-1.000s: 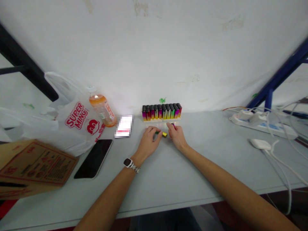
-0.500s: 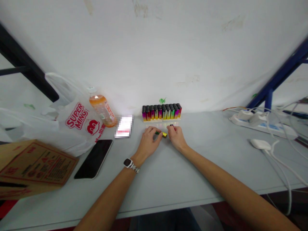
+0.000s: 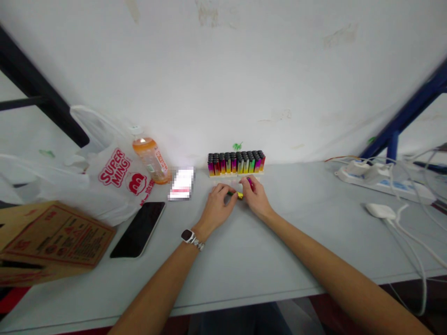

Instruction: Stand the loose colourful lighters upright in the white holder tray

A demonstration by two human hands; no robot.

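Note:
Rows of multicoloured lighters (image 3: 236, 164) with black tops stand upright in pale trays against the wall. In front of them, my left hand (image 3: 218, 204) pinches a green and yellow lighter (image 3: 240, 196) between thumb and fingers, its yellow end pointing right. Close beside it, my right hand (image 3: 256, 197) is closed on a purple lighter (image 3: 249, 180), mostly hidden by the fingers. The yellow end nearly meets the right hand; whether they touch is unclear.
At the left are a cardboard box (image 3: 66, 239), a white plastic bag (image 3: 101, 186), an orange drink bottle (image 3: 151, 158), a black phone (image 3: 138, 229) and a blurred-out card (image 3: 181, 183). A power strip (image 3: 391, 185) and a white charger (image 3: 380, 211) with cables lie at the right.
My right hand has shifted slightly and turned, so more of the purple lighter shows. It is now closer to the yellow end. The view has moved a little.

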